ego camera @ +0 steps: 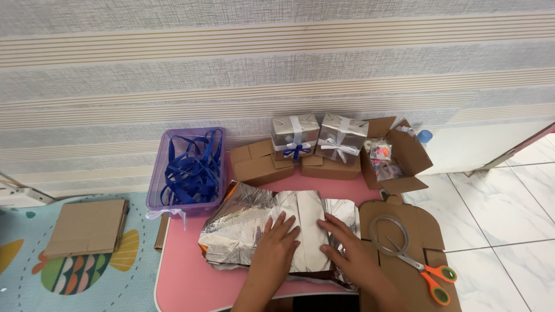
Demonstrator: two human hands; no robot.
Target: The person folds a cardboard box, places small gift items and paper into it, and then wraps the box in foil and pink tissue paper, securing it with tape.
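A crinkled sheet of silver foil wrap (243, 222) lies spread over a box-shaped bulge on the small pink table (185, 271). My left hand (276, 245) rests flat on the foil near its middle, fingers apart. Just right of it, my right hand (346, 245) presses flat on the foil too, fingers spread toward the left. Neither hand holds anything. The box under the foil is hidden.
A purple bin with blue ribbon (191, 167) stands at the back left. Two silver-wrapped gift boxes (319, 137) sit on brown cardboard boxes (257, 164) at the back. An open box (396, 159), flat cardboard (407, 231), a tape roll (388, 234) and orange-handled scissors (430, 274) lie right. Folded cardboard (87, 227) lies on the mat.
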